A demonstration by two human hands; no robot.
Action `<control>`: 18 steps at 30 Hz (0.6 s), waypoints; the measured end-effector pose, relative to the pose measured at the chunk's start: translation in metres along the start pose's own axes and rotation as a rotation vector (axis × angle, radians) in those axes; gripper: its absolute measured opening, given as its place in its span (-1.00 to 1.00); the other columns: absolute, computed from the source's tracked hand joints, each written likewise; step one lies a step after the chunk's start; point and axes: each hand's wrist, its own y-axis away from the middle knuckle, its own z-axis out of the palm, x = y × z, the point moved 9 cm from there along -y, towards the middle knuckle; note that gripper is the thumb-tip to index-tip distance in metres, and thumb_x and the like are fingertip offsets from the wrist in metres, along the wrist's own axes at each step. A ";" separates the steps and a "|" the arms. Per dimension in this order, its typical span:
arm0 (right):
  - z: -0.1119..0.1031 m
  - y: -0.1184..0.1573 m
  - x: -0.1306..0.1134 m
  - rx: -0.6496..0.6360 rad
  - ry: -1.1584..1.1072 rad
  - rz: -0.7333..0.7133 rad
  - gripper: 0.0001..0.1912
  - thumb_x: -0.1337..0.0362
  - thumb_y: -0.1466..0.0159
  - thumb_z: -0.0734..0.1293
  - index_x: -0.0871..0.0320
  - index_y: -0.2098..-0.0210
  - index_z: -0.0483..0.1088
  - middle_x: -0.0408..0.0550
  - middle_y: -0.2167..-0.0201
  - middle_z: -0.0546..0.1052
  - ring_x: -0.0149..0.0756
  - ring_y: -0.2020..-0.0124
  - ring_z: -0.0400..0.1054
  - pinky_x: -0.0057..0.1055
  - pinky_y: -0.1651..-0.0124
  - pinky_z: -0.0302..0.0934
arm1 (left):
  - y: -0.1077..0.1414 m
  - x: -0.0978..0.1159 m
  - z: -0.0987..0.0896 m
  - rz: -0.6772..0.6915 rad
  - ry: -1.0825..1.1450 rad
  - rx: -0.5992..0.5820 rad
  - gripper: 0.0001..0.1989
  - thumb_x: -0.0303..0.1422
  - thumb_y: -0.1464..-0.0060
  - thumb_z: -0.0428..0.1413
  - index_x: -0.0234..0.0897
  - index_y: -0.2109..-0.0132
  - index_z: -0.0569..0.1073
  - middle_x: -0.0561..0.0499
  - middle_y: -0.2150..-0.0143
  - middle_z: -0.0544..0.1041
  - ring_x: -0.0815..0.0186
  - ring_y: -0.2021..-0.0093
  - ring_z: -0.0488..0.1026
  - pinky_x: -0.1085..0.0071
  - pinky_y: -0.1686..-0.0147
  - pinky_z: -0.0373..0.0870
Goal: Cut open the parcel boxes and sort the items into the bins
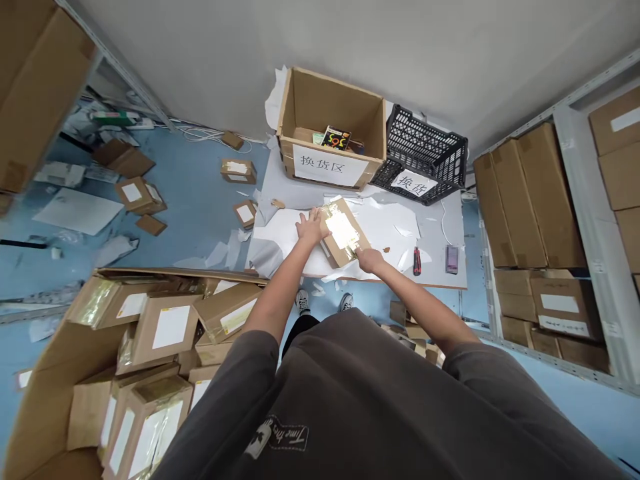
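Note:
A taped cardboard box [345, 233] with a white label lies tilted near the front edge of the white table [440, 220]. My left hand [311, 228] rests against its left side, fingers spread. At the box's lower right corner is my right hand [369, 259], its fingers closed; whatever lies inside them is too small to make out. To the right of that hand lie a red and black tool [417, 261] and a phone-like device [451, 259].
Behind stand a large open carton [330, 167] and a black crate [425, 153]. A big bin of parcels [170, 327] is at the lower left. Shelves with boxes [525, 200] rise at the right. Small boxes [239, 171] lie on the blue floor.

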 end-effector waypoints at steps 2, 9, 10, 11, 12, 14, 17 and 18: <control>0.014 0.017 0.005 0.023 -0.010 0.020 -0.52 0.43 -0.50 0.19 0.25 -0.37 0.37 0.40 -0.15 0.62 0.10 -0.23 0.55 -0.12 -0.19 0.40 | -0.003 0.000 0.002 -0.014 0.003 -0.012 0.18 0.29 -0.10 0.20 0.02 -0.69 -0.05 -0.06 -0.74 -0.16 -0.45 -0.64 -0.20 -0.38 -0.45 0.14; 0.023 0.020 0.007 -0.009 -0.074 0.048 -0.50 0.44 -0.48 0.19 0.28 -0.38 0.36 0.43 -0.19 0.60 0.12 -0.27 0.53 -0.13 -0.19 0.39 | -0.008 0.003 0.002 -0.024 -0.072 0.025 0.16 0.27 -0.09 0.23 -0.02 -0.68 0.02 -0.14 -0.72 -0.07 -0.43 -0.65 -0.20 -0.38 -0.46 0.10; 0.022 0.018 0.008 -0.013 -0.089 0.044 -0.52 0.41 -0.49 0.20 0.25 -0.36 0.38 0.42 -0.18 0.61 0.12 -0.26 0.53 -0.12 -0.18 0.39 | -0.006 0.007 -0.001 -0.017 -0.099 0.053 0.14 0.23 -0.12 0.24 -0.07 -0.67 0.04 -0.18 -0.71 -0.04 -0.42 -0.65 -0.21 -0.38 -0.47 0.07; 0.022 0.017 0.009 -0.010 -0.106 0.041 -0.54 0.37 -0.49 0.23 0.23 -0.34 0.39 0.41 -0.18 0.61 0.13 -0.26 0.54 -0.11 -0.18 0.40 | -0.004 0.014 -0.004 0.015 -0.126 0.084 0.09 0.18 -0.15 0.25 -0.11 -0.66 0.08 -0.22 -0.70 -0.01 -0.41 -0.65 -0.20 -0.37 -0.49 0.03; 0.022 0.017 0.010 0.000 -0.121 0.040 -0.54 0.32 -0.49 0.26 0.20 -0.34 0.39 0.40 -0.17 0.62 0.14 -0.25 0.54 -0.10 -0.17 0.41 | 0.000 0.025 -0.006 0.082 -0.152 0.100 0.03 0.12 -0.18 0.25 -0.12 -0.64 0.13 -0.25 -0.68 0.05 -0.38 -0.65 -0.17 -0.35 -0.50 0.01; 0.024 0.019 0.012 0.036 -0.144 0.039 -0.50 0.22 -0.48 0.31 0.17 -0.38 0.35 0.39 -0.16 0.63 0.14 -0.24 0.55 -0.10 -0.17 0.41 | 0.014 0.055 0.002 0.315 -0.191 0.034 -0.14 -0.03 -0.22 0.26 -0.06 -0.59 0.27 -0.23 -0.61 0.22 -0.26 -0.62 -0.01 -0.21 -0.51 0.07; 0.031 0.026 0.012 0.078 -0.160 0.030 -0.44 0.19 -0.49 0.31 0.17 -0.43 0.27 0.40 -0.15 0.63 0.12 -0.24 0.55 -0.11 -0.18 0.40 | 0.047 0.090 0.029 0.659 -0.246 -0.198 -0.20 -0.17 -0.11 0.33 0.12 -0.49 0.40 -0.14 -0.48 0.40 -0.12 -0.53 0.17 -0.01 -0.45 0.21; 0.033 0.029 0.013 0.086 -0.165 0.029 -0.45 0.23 -0.50 0.30 0.18 -0.44 0.26 0.41 -0.16 0.62 0.12 -0.23 0.55 -0.12 -0.18 0.39 | 0.055 0.095 0.035 0.704 -0.268 -0.236 -0.17 -0.18 -0.05 0.36 0.15 -0.47 0.42 -0.13 -0.46 0.42 -0.13 -0.51 0.18 -0.01 -0.44 0.22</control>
